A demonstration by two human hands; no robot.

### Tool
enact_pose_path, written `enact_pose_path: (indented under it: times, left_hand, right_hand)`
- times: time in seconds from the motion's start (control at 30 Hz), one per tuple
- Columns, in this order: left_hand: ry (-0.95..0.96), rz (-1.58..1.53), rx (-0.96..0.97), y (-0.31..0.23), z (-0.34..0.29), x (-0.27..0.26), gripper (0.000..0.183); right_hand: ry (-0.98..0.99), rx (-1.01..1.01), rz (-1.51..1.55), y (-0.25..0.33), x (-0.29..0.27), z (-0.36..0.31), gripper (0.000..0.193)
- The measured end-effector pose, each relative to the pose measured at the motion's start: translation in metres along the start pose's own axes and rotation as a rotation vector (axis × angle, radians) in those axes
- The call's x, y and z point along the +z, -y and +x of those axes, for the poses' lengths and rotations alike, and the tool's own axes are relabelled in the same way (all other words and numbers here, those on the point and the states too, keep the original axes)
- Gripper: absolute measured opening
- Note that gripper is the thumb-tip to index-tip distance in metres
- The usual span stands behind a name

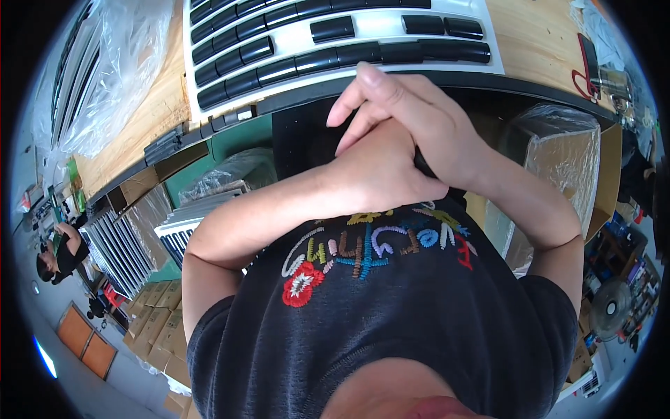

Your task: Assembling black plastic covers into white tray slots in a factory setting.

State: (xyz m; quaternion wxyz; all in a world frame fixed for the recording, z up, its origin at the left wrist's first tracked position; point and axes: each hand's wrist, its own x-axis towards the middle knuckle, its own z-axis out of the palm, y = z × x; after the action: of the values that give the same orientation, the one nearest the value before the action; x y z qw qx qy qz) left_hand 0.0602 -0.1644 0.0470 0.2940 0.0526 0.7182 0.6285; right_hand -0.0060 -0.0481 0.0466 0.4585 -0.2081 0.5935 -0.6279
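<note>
In front of my chest, just short of the workbench edge, my two hands are crossed and touching. My right hand (436, 122) lies over my left hand (380, 164) and wraps loosely round it, its fingertips reaching out to the left. The fingers of the left hand are mostly hidden beneath it. No object shows in either hand. Just beyond them, a white tray (497, 61) lies on the workbench (534, 42). It bears rows of glossy black oblong pieces (317, 61), with gaps in two of the rows.
Crumpled clear plastic (129, 77) covers the bench's left side. Red-handled scissors (581, 84) lie at its right edge. Below are a plastic-lined carton (607, 164), stacked trays (115, 258) and cardboard boxes (157, 321). A fan (611, 307) stands right; another person (66, 244) is far left.
</note>
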Motion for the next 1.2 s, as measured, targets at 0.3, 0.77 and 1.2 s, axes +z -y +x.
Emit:
enact_pose_path:
  times: [0.3, 0.77, 1.2]
  left_hand:
    - [-0.049, -0.118, -0.12, 0.017, 0.016, -0.029, 0.027]
    - [-0.707, 1.312, 0.175, 0.07, -0.008, -0.155, 0.023]
    - [-0.726, 0.627, 0.217, 0.064, -0.016, -0.134, 0.014]
  right_hand:
    - [-0.327, -0.381, -0.624, -0.034, -0.017, 0.024, 0.035]
    - [-0.762, -0.345, -1.01, -0.063, -0.098, 0.074, 0.026]
    - [-0.678, -0.49, -0.973, -0.026, -0.29, 0.056, 0.017]
